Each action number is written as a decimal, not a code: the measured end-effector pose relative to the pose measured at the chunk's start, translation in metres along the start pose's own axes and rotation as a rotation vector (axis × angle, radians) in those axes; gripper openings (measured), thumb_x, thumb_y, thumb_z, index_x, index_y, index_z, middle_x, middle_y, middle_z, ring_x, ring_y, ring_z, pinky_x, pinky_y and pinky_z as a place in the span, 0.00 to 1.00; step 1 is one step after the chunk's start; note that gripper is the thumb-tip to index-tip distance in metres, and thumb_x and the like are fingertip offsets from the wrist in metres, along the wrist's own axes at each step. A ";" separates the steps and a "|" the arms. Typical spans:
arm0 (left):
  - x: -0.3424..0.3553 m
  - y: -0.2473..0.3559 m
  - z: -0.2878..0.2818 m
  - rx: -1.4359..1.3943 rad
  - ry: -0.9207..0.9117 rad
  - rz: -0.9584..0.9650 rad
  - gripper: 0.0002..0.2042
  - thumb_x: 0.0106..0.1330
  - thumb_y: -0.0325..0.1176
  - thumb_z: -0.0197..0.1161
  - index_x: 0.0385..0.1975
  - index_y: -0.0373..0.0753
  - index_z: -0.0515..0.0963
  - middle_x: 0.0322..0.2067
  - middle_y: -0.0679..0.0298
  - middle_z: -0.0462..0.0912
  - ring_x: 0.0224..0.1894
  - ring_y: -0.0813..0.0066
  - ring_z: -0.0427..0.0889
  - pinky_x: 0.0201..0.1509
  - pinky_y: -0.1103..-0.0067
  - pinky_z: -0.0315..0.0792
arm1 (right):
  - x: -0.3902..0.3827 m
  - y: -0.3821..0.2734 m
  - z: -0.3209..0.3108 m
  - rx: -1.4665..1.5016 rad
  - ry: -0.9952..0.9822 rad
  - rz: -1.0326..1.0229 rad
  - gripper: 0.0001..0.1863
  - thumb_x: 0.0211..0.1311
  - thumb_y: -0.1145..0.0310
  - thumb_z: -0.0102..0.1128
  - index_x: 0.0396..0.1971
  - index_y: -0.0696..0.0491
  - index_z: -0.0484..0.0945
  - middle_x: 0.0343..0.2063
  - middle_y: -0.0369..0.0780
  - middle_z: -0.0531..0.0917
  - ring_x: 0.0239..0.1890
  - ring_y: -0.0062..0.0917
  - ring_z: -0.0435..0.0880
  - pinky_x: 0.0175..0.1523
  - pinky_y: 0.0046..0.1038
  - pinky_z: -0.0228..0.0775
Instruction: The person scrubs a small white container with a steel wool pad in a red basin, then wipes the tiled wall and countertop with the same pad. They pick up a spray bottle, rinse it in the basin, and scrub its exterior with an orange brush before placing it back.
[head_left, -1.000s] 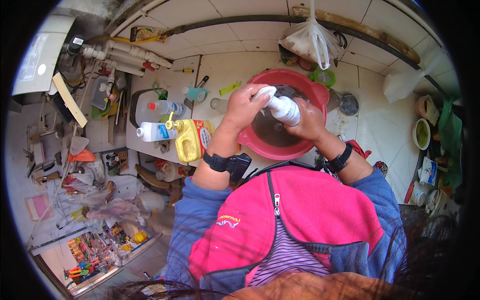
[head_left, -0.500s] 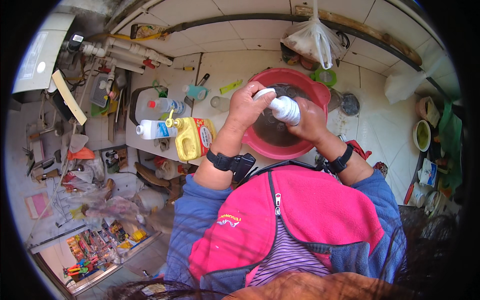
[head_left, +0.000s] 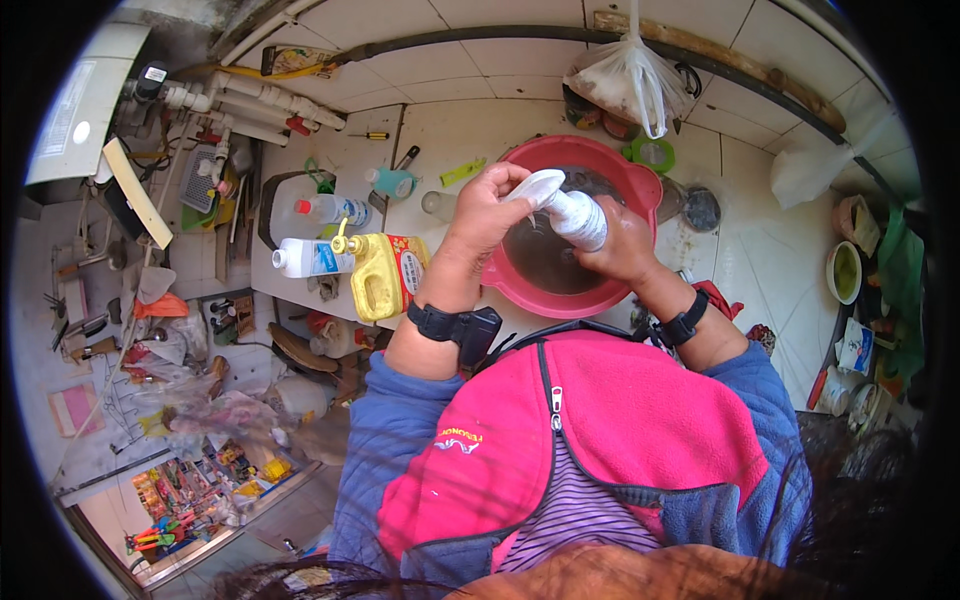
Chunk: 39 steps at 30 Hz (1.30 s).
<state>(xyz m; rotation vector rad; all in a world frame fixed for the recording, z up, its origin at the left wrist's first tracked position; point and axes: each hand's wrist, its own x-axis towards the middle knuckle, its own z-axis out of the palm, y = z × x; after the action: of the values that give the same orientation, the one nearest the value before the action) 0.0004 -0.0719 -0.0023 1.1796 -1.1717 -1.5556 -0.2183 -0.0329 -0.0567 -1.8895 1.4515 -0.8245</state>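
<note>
My right hand is closed around a white ribbed cylinder, shaped like a bottle with a narrow neck, tilted with its narrow end toward my left hand. Between the fingertips of my left hand is a white flat rounded piece; whether it is a cloth or a lid I cannot make out. Its lower edge overlaps the cylinder's narrow end. Both hands are above a pink basin of dark, murky water. Some items under the water are too unclear to name.
Left of the basin stand a yellow jug, a white bottle and a clear red-capped bottle. A clear jar is right of the basin. A white plastic bag hangs behind it. Loose tools lie at far left.
My left fingers have shifted and the white flat piece now shows broadside, fanned out over the cylinder's narrow end. The cylinder has moved slightly to the right.
</note>
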 end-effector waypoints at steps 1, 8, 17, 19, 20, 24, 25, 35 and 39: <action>0.000 0.000 -0.001 -0.002 0.002 -0.018 0.10 0.58 0.24 0.66 0.39 0.36 0.78 0.35 0.65 0.82 0.37 0.82 0.79 0.42 0.83 0.74 | 0.000 0.000 0.000 -0.005 -0.016 0.015 0.29 0.33 0.60 0.74 0.40 0.52 0.76 0.36 0.47 0.83 0.40 0.45 0.83 0.44 0.41 0.75; 0.005 -0.009 -0.002 0.134 0.018 0.001 0.07 0.56 0.24 0.66 0.34 0.36 0.76 0.29 0.69 0.78 0.31 0.84 0.75 0.36 0.83 0.72 | 0.001 0.002 0.004 -0.041 0.089 -0.100 0.26 0.33 0.62 0.74 0.38 0.52 0.76 0.35 0.47 0.83 0.38 0.45 0.82 0.42 0.42 0.75; 0.003 -0.006 0.002 0.389 0.040 0.014 0.09 0.60 0.30 0.68 0.36 0.35 0.78 0.31 0.70 0.79 0.32 0.83 0.76 0.37 0.83 0.72 | 0.001 0.008 0.004 -0.141 -0.033 -0.037 0.36 0.34 0.60 0.75 0.50 0.52 0.74 0.41 0.46 0.83 0.43 0.44 0.83 0.46 0.40 0.76; 0.002 -0.006 0.007 0.347 0.044 0.097 0.10 0.62 0.29 0.66 0.41 0.35 0.79 0.33 0.69 0.81 0.33 0.83 0.76 0.38 0.83 0.73 | 0.002 0.011 0.002 -0.044 -0.026 -0.025 0.38 0.33 0.60 0.76 0.51 0.53 0.73 0.42 0.46 0.83 0.44 0.45 0.82 0.48 0.40 0.76; -0.002 -0.005 0.009 0.276 0.025 0.153 0.11 0.63 0.29 0.65 0.43 0.34 0.79 0.33 0.69 0.81 0.32 0.82 0.76 0.38 0.82 0.73 | 0.002 0.012 0.002 0.000 -0.039 -0.001 0.39 0.32 0.59 0.76 0.52 0.53 0.73 0.43 0.47 0.82 0.45 0.45 0.82 0.49 0.40 0.75; -0.012 -0.001 0.010 0.332 -0.047 0.320 0.15 0.66 0.27 0.62 0.51 0.34 0.78 0.36 0.68 0.83 0.34 0.83 0.77 0.39 0.83 0.73 | 0.000 0.016 0.001 0.070 -0.044 -0.044 0.41 0.30 0.60 0.77 0.52 0.54 0.73 0.44 0.47 0.82 0.47 0.45 0.82 0.51 0.39 0.74; -0.013 0.001 0.010 0.374 -0.050 0.304 0.14 0.66 0.27 0.61 0.51 0.34 0.78 0.37 0.68 0.83 0.34 0.84 0.77 0.39 0.83 0.73 | 0.000 0.016 0.002 0.093 -0.053 -0.050 0.41 0.30 0.60 0.77 0.52 0.54 0.73 0.44 0.47 0.82 0.47 0.45 0.82 0.51 0.39 0.74; -0.018 0.019 -0.011 -0.359 -0.460 -0.240 0.20 0.65 0.29 0.61 0.57 0.32 0.75 0.52 0.60 0.81 0.43 0.81 0.79 0.38 0.87 0.69 | -0.001 0.028 0.004 0.071 0.070 -0.232 0.37 0.31 0.62 0.77 0.48 0.55 0.75 0.41 0.47 0.83 0.44 0.44 0.83 0.48 0.39 0.76; -0.022 0.016 -0.008 -0.322 -0.475 -0.253 0.19 0.65 0.32 0.63 0.54 0.33 0.76 0.48 0.62 0.81 0.41 0.84 0.78 0.40 0.87 0.69 | -0.003 0.033 0.006 0.038 0.067 -0.269 0.35 0.32 0.64 0.76 0.47 0.54 0.76 0.40 0.47 0.83 0.43 0.44 0.83 0.49 0.38 0.76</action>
<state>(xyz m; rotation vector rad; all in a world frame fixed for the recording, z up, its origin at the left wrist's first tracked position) 0.0140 -0.0554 0.0168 0.7863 -1.0307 -2.2075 -0.2342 -0.0365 -0.0864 -2.0737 1.2253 -1.0410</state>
